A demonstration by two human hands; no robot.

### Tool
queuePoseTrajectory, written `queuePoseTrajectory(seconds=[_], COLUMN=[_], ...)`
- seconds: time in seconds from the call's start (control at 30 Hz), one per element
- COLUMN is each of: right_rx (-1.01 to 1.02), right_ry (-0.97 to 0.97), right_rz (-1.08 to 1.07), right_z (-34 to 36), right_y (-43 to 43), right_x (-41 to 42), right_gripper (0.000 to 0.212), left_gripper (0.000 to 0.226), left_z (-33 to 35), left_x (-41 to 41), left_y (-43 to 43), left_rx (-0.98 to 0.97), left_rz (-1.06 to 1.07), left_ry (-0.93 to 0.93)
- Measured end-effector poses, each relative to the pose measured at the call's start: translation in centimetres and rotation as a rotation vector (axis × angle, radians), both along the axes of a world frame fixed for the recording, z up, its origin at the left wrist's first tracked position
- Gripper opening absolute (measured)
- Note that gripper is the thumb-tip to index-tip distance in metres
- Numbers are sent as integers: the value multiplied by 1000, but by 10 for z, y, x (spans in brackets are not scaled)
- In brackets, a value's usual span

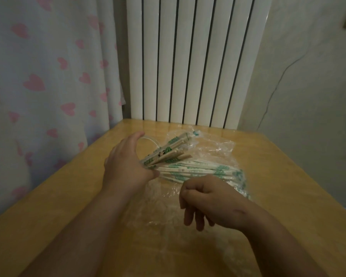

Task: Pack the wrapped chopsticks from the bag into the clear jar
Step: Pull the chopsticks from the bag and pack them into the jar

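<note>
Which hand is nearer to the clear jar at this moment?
Left. The left hand, holding a chopstick bundle, is right beside the clear jar; the right hand hangs farther off, over the bag.

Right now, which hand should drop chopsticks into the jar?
Probably left. The left hand grips a bundle of wrapped chopsticks beside the rim of the clear jar; the right hand hangs empty over the bag.
</note>
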State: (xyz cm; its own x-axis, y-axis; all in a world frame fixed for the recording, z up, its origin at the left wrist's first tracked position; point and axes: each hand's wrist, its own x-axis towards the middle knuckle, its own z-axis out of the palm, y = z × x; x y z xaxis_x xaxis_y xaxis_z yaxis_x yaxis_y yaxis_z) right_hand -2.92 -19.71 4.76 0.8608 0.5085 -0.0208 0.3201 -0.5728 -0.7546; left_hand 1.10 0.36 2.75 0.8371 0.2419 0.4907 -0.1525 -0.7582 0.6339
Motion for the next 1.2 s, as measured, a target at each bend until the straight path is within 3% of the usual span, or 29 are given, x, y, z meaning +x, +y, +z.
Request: queuePoseTrajectory(seconds=[0.23, 0.43, 0.73, 0.9, 1.07, 1.2], right_rx=[-182, -399, -822, -817, -708, -545], right_ry=[84, -72, 18, 39, -174, -230], right_rz=[-12, -17, 37, -123, -209, -240], right_z=[-1, -3, -26, -40, -50, -50], right_y=[-2, 3, 14, 16, 16, 15], right_x=[2, 4, 7, 8, 18, 28], right_gripper=[31, 31, 34, 70, 70, 62], left_gripper=[104, 104, 103, 104, 104, 104], left_z=[0, 0, 0, 0, 1, 1], left_x=[-1, -2, -2, -2, -2, -2], left_y=[-1, -1, 0, 0, 1, 1], left_rx=[13, 11, 17, 24, 23, 10], left_rz=[-7, -14, -20, -21, -16, -17], left_ry=[4, 12, 11, 16, 17, 11])
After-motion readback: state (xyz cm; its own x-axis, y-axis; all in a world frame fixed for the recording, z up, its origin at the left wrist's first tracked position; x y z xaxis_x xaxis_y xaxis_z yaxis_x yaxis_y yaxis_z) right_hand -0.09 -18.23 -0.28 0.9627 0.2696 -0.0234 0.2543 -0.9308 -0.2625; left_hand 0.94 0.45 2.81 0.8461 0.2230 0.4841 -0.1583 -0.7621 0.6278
